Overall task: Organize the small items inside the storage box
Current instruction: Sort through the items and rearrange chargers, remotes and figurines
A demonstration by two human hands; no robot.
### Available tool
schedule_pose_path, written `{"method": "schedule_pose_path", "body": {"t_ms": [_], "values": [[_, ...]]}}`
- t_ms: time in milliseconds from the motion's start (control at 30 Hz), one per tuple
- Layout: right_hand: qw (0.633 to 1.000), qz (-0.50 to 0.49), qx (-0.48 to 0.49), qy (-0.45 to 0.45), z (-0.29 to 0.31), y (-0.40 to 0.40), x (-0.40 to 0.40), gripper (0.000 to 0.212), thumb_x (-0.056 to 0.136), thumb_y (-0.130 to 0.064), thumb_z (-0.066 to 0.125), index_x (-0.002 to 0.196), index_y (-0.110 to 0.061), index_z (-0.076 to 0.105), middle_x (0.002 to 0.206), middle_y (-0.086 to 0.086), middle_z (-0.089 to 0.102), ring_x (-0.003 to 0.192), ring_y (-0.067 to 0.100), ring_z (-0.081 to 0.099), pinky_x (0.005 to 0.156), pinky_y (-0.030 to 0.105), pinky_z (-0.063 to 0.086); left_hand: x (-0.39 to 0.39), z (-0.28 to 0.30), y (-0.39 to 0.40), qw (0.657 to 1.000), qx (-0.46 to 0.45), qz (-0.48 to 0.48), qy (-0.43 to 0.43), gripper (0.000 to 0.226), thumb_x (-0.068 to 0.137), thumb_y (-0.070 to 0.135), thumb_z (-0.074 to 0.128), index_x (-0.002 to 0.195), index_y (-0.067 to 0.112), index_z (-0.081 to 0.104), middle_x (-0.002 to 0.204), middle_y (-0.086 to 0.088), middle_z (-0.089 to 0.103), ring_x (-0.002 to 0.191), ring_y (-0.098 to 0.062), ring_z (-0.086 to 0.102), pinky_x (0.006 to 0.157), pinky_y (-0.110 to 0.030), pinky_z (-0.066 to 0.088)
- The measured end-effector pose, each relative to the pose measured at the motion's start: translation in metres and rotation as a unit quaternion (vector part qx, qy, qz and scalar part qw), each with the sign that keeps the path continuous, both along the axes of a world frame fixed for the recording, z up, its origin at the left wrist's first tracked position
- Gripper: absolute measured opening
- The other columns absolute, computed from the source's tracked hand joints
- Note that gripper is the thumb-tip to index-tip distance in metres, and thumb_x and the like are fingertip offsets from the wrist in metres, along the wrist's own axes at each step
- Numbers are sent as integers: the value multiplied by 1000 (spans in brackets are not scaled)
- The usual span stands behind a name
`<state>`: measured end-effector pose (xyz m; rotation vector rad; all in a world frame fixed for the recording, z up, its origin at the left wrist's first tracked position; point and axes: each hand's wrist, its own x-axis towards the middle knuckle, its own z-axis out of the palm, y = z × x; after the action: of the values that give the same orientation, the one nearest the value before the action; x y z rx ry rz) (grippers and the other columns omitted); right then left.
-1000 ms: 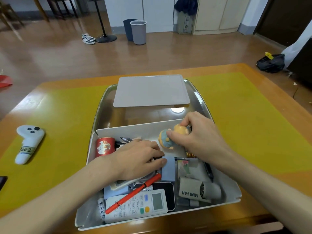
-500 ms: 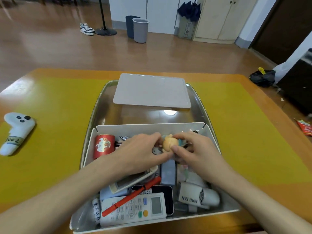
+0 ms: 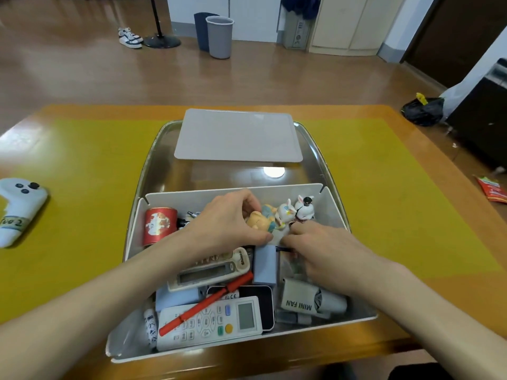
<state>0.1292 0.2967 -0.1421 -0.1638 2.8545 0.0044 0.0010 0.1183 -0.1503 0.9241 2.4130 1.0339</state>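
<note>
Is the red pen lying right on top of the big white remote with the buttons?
Touching. In the head view the red pen lies slantwise across the white remote, its lower end resting on the button face with no gap showing.

Two bare forearms in view, no sleeves showing up to frame edge. Left hand (image 3: 227,223) bare: no glove, ring, watch or wristband seen. Right hand (image 3: 323,250) likewise bare, wrist uncovered. Fingers (image 3: 247,197) slim; nails short, plain, unpainted where visible. No tattoos, bandages or markings visible on either arm. Dark clothing patch at bottom frame edge, too cropped to identify.
</note>
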Motion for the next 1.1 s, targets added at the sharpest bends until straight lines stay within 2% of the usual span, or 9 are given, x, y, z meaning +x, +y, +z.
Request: {"method": "schedule_pose_path", "body": {"t_ms": [67,167,367,500,600,733,867,967,1100], "values": [[999,-10,-28,-23,-5,-2,-4,35,85,-15,48,119,-22,53,112,-1,47,107,23,52,70,39,45,3,0,-1,1000,-5,-11,8,49,62,45,87,100,35,57,96,16,63,86,0,61,76,-29,55],[996,-28,-69,-40,-6,0,-9,12,86,-26,49,95,-25,41,99,-5,41,103,21,49,74,36,42,8,-1,0,1000,2,-11,16,51,63,46,86,103,34,55,97,16,63,90,-1,61,79,-31,56],[995,-64,-76,15,-10,-2,-7,31,90,-55,52,86,-30,34,84,-10,44,78,19,44,63,37,32,8,-2,0,1000,2,-11,17,52,66,40,87,109,32,58,103,15,64,94,-3,62,85,-35,56],[990,-99,-100,33,-1,-5,-9,22,94,-41,58,88,-32,38,90,-4,50,94,28,59,63,35,29,9,-1,0,1000,7,-7,24,52,65,41,87,110,31,62,101,14,66,93,-3,64,84,-35,57],[989,-80,-69,100,18,-1,-2,10,89,-40,61,89,-33,53,88,-10,63,86,24,62,57,33,31,9,1,0,999,22,-3,23,49,66,42,87,108,31,66,98,16,68,90,-1,65,83,-35,58],[994,-37,-22,103,50,18,21,18,83,-50,64,98,-42,60,85,-19,65,82,11,61,53,27,34,10,-2,0,998,-6,-15,64,54,69,46,86,116,27,68,105,11,64,97,-8,61,87,-39,55],[995,21,7,101,46,17,28,16,88,-40,61,104,-39,62,95,-20,56,102,7,51,58,27,35,9,-1,2,997,-14,-10,75,54,69,49,86,115,26,72,104,9,65,96,-11,61,87,-40,54],[991,59,-21,117,42,9,22,18,95,-50,54,99,-37,66,92,-19,57,95,5,50,53,22,29,6,5,2,997,-28,-14,70,51,66,50,87,110,25,76,97,13,68,87,-6,62,80,-36,55],[983,117,-24,139,40,0,13,11,96,-40,58,97,-36,68,89,-15,63,90,11,61,52,27,37,0,18,-2,998,-28,-16,50,42,66,44,89,100,23,79,89,12,73,79,-5,66,74,-34,57]]}}
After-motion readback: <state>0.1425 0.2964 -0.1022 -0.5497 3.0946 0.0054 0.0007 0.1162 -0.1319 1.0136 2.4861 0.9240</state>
